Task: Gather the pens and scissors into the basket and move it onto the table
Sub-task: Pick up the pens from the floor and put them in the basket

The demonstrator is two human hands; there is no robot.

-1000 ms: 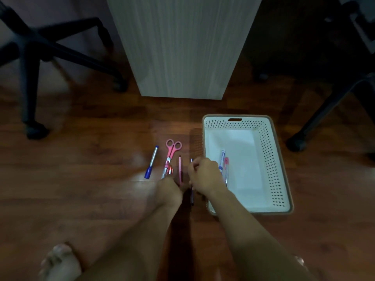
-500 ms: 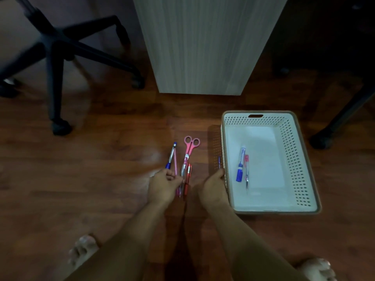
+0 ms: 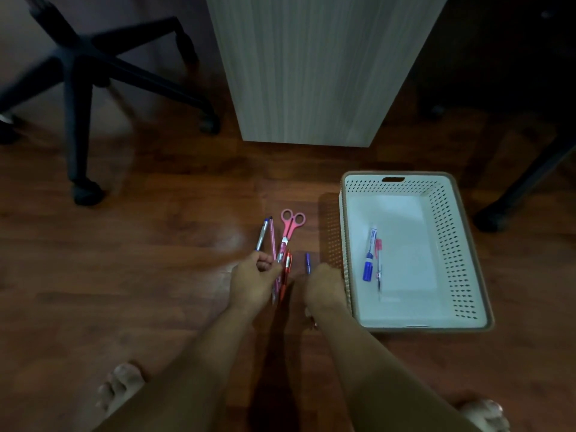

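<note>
A white perforated basket (image 3: 448, 213) sits on the wooden floor at right, holding a blue marker (image 3: 370, 254) and a thin red-capped pen (image 3: 378, 263). Left of it lie pink scissors (image 3: 290, 226) and a red pen (image 3: 286, 272). My left hand (image 3: 254, 280) is closed around a blue-tipped pen (image 3: 263, 235) and a pink pencil (image 3: 272, 238), beside the scissors' blades. My right hand (image 3: 324, 286) is closed on a small blue pen (image 3: 308, 262) just outside the basket's left wall.
A pale wood-grain cabinet panel (image 3: 311, 73) stands behind the items. An office chair's black wheeled base (image 3: 81, 88) is at far left, and another chair leg (image 3: 514, 194) at far right. My bare feet (image 3: 120, 388) rest on the floor near the bottom edge.
My left hand has gathered the blue-tipped pen and pink pencil beside the scissors. My right hand picked up the blue pen and stays by the basket's left wall. The view shifted left.
</note>
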